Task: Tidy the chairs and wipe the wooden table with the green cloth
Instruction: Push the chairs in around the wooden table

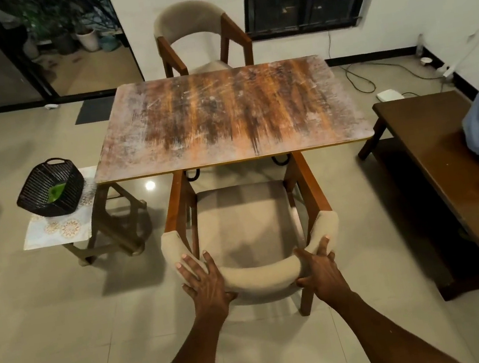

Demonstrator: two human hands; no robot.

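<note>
Both hands are gripping the near chair (249, 235) by its padded backrest, the left hand (204, 279) and right hand (319, 268) each wrapping a curve, probably to steer it squarely under the wooden table (228, 114). The green cloth (56, 191) is waiting, apparently folded, inside the black basket (31, 189) on the side stool.

We reach both arms forward, left hand (205, 282) and right hand (319, 268) gripping, fingers (186, 268) curled over (thumbs beneath).
</note>
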